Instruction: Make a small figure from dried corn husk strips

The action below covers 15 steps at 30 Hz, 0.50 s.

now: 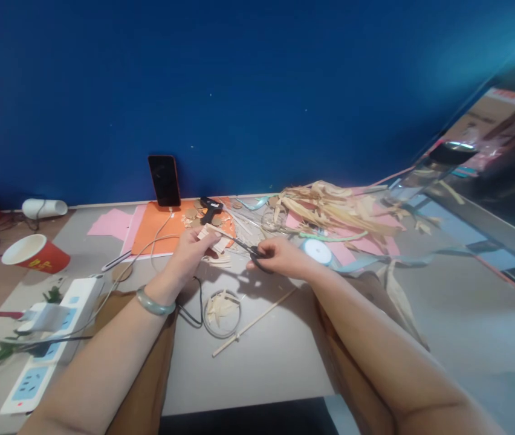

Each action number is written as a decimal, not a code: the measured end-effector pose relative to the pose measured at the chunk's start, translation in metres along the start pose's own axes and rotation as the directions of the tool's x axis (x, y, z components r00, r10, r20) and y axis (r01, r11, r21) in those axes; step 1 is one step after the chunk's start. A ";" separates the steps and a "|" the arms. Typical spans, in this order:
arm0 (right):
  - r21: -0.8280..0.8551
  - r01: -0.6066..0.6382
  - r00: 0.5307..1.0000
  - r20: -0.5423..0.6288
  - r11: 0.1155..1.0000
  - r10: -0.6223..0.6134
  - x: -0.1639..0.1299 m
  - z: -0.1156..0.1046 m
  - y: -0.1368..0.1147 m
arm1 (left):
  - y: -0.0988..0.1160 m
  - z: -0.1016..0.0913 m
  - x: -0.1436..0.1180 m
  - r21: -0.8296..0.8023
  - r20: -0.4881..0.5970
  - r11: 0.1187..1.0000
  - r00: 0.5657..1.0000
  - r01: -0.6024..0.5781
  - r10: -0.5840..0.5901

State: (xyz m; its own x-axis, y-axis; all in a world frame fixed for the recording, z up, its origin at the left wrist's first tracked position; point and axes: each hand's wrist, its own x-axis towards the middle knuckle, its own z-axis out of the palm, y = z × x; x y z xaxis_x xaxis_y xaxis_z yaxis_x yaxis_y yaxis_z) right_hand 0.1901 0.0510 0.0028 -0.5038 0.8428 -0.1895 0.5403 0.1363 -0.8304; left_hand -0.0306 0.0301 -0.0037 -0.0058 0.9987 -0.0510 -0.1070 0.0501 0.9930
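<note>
**Here, scissors are meeting a husk strip between two hands**

Right now a small pale strip of dried husk (207,232) is sitting pinched at the fingertips of the left hand (191,248), its flat, straw-coloured end poking out just past the thumb toward the right. The left fingers are curling together around it, pressed close, with the wrist bending inward and a green bangle (154,302) riding on the forearm behind.

The black-handled scissors (243,244) are lying across the gap between the hands, their blades pointing left and reaching the strip's edge. The right hand (280,257) is gripping the handles, fingers closing through the loops; whether the blades are parted is too small to tell.

Just below the fingers, a clear round dish (222,311) is holding more husk pieces, and a thin wooden stick (255,323) is lying slantwise beside it. Beyond the fingertips, an orange sheet (158,232), a black glue gun (210,208) and a heap of loose husks (334,208) are spreading toward the blue wall, where a phone (164,180) is leaning upright.
</note>
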 end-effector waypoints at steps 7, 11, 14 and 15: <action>-0.011 0.009 1.000 -0.004 1.000 -0.009 -0.001 0.001 -0.003 | 0.002 0.007 -0.002 0.010 0.047 0.999 0.998 0.037 -0.037; 0.015 -0.006 1.000 0.012 1.000 0.006 -0.002 0.001 -0.005 | 0.003 0.008 -0.003 0.012 0.042 0.998 0.997 0.063 -0.064; 0.022 -0.008 1.000 0.028 1.000 0.007 -0.002 0.000 -0.004 | 0.003 0.008 -0.003 0.006 0.040 0.997 0.997 0.071 -0.071; 0.017 -0.009 0.999 0.031 1.000 0.009 -0.002 0.000 -0.004 | 0.002 0.008 -0.003 0.007 0.040 0.997 0.996 0.076 -0.076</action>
State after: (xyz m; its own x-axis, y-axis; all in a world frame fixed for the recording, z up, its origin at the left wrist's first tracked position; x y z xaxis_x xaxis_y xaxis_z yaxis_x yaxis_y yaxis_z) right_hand 0.1886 0.0488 0.0064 -0.5200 0.8271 -0.2130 0.5331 0.1195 -0.8376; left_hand -0.0232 0.0270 -0.0003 0.0422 0.9916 -0.1222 -0.1004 0.1259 0.9870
